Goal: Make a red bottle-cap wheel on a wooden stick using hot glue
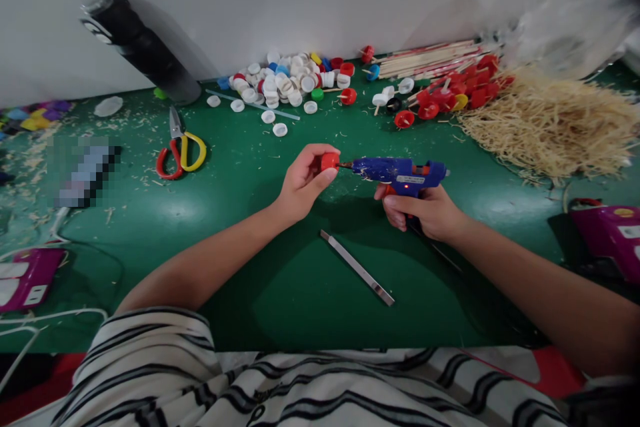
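Coloured pieces (37, 119): heaped at the far left of the green table (240, 280), against the wall; purple, yellow and blue among them
Left purple box (43, 280): near the table's left edge, white cables (65, 313) beside it
Pixelated object (85, 177): above that box, its details hidden; a white cable runs to its lower end
Black bottle (145, 53): tilted in the view, near the wall
Scissors (181, 147): below the bottle, one handle red, the other yellow; blades point to the wall
Loose caps (295, 83): piled along the wall, mostly white; a pale blue stick (255, 105) lies in front
Left hand (306, 183): thumb and fingertips closed in a pinch on the red cap
Red cap (329, 161): held off to the left of the gun's nozzle, right at its tip; contact cannot be told
Silver knife (357, 268): flat on the table, below and between the hands
Blue glue gun (400, 173): level, nozzle to the left, a small orange light on its side
Right hand (420, 210): wrapped round the gun's handle, fingers by its orange trigger
Wooden sticks (430, 60): bundled by the wall, above red caps on sticks (457, 90)
Straw (555, 123): a loose heap, clear plastic (575, 20) behind
Right purple box (610, 237): at the right edge
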`<action>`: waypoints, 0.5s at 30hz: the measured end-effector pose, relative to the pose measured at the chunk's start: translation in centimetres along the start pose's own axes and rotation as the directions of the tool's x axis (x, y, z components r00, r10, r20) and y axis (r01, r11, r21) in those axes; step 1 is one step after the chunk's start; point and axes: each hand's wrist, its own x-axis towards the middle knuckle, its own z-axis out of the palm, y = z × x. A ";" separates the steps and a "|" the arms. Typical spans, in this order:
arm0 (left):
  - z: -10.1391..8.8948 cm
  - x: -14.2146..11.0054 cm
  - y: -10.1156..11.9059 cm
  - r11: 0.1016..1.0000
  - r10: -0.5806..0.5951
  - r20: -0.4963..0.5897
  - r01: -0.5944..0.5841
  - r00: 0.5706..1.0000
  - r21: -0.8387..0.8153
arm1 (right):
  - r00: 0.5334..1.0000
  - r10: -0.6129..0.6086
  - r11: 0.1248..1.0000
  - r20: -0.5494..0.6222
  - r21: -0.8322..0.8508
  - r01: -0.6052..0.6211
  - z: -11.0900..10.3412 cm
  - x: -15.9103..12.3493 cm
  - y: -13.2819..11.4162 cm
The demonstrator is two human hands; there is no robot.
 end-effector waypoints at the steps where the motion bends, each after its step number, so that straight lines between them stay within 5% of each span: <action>1: 0.0 0.0 0.0 1.000 -0.001 0.000 0.001 1.000 0.000 | 1.000 0.000 1.000 -0.002 -0.002 0.000 0.0 0.0 0.0; 15: -0.1 0.0 0.0 1.000 0.011 0.029 -0.010 1.000 -0.024 | 1.000 0.002 1.000 -0.009 -0.005 -0.002 -0.1 -0.1 0.0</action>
